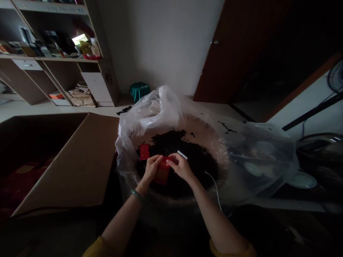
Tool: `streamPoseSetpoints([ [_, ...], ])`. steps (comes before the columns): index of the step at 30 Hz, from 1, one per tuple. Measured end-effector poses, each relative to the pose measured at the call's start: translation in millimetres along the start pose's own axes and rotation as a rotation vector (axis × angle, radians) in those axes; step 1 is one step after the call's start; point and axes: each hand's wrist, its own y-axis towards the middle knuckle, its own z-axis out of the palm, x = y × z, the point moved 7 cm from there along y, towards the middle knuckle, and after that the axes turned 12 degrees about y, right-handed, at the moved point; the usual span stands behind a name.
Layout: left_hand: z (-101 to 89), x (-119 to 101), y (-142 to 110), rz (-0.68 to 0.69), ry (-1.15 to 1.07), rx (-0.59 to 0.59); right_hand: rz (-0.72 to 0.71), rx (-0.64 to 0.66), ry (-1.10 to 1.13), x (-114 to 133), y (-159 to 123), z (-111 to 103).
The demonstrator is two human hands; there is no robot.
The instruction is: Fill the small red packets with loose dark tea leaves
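red packet stands between the hands, long axis near upright in view, slight tilt, lower end over dark leaves. left hand and right hand both pinch near its top edge, fingers mostly closed, exact contact part hidden. white strip sits just beyond right fingertips. second red packet lies nearer left hand.

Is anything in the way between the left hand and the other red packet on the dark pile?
Nothing visible. The loose red packet lies right beside the left hand, on the dark loose material. The held red packet is on the hand's other side.
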Motion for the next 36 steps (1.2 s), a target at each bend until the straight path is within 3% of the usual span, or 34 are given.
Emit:
streamPoseSetpoints([
  [3,-0.3,3,2,-0.002,-0.071,0.012,0.072,0.03,0.045,-10,-4,7],
  [5,-3.5,2,5,0.031,-0.103,-0.011,0.116,-0.048,0.092,-17,-6,0],
  [7,-11.0,2,8,0.063,-0.126,-0.09,0.091,-0.292,0.162,-18,-10,-30],
  [10,-21.5,5,11,0.092,-0.12,-0.21,-0.098,-0.837,0.263,0,-31,-96],
  [12,-23.2,6,12,0.108,-0.096,-0.229,-0.234,-0.991,0.255,27,-37,-121],
  [13,-23.2,7,12,0.111,-0.086,-0.23,-0.272,-0.973,0.196,45,-34,-122],
  [15,-23.0,8,12,0.108,-0.073,-0.231,-0.238,-0.75,0.014,81,-11,-96],
  [16,-23.2,8,12,0.106,-0.071,-0.234,-0.23,-0.609,-0.015,97,3,-74],
  [19,-25.8,10,11,0.096,-0.078,-0.257,-0.317,-0.42,0.039,137,31,-9],
  [21,-29.8,11,10,0.091,-0.064,-0.298,-0.431,-0.225,0.233,146,45,26],
  [24,-40.9,9,6,0.149,-0.015,-0.445,-0.414,-0.167,0.286,111,58,39],
  [27,-56.6,6,-3,0.244,0.031,-0.695,-0.291,-0.12,0.063,49,66,45],
  [30,-67.6,8,-10,0.252,0.099,-0.886,-0.244,0.171,-0.306,1,70,85],
  [33,-71.7,10,-12,0.226,0.168,-0.937,-0.21,0.421,-0.638,-26,73,130],
  [36,-72.8,11,-13,0.213,0.192,-0.925,-0.157,0.463,-0.739,-34,80,147],
])
